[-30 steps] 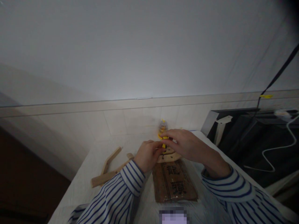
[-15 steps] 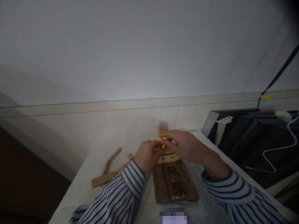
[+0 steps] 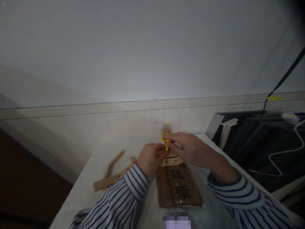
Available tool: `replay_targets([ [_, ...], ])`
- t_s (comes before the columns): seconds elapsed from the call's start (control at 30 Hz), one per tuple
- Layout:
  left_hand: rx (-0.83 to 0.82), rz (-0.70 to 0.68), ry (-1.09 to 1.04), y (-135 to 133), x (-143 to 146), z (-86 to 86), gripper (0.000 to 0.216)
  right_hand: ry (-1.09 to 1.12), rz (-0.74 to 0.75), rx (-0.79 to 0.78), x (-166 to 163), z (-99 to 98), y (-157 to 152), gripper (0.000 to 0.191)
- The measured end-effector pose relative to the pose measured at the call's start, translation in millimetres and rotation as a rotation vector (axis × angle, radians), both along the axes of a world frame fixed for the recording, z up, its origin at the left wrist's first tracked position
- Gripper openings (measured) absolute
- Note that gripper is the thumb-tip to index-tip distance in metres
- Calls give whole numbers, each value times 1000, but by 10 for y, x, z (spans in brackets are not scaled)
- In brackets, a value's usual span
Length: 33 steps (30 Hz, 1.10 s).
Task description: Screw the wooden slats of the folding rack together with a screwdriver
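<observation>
A small yellow-and-black tool, which looks like a stubby screwdriver [image 3: 167, 145], stands upright over a pale wooden piece with holes [image 3: 172, 161]. My right hand [image 3: 190, 148] is closed around its upper part with thumb and fingertips. From the left side, my left hand [image 3: 152, 157] pinches close to its lower end, the fingertips just above the wood. The tool's tip is hidden by the fingers. Under the wooden piece lies a brown printed packet [image 3: 178, 186] in clear plastic. Just behind my right hand is a small clear container with yellow parts [image 3: 166, 128].
Several wooden strips [image 3: 111, 181] lie on the white-covered table [image 3: 78, 194] to the left, partly behind my left sleeve. A pale wall [image 3: 133, 124] borders the table's far edge. Dark panels [image 3: 247, 136] and a white cable [image 3: 269, 159] are at the right.
The yellow tool has turned slightly between my fingers, showing more black on its side. My right wrist has shifted a little to the right; my left hand stays in place.
</observation>
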<state>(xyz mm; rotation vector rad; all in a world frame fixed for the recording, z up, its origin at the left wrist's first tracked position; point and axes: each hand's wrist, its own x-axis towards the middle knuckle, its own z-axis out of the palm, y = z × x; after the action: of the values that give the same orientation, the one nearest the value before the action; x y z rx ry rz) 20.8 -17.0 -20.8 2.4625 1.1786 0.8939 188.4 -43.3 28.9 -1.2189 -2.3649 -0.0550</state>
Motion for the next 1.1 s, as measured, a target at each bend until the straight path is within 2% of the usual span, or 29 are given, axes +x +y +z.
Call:
replay_targets([
  [0.3,-9,-11,30,-11,3,18,16,-5,-12,-35,1,33,-16,30],
  [1.1,-13,-67,65,-21,-6,14,17,-62,-54,30,-12,24,24,26],
])
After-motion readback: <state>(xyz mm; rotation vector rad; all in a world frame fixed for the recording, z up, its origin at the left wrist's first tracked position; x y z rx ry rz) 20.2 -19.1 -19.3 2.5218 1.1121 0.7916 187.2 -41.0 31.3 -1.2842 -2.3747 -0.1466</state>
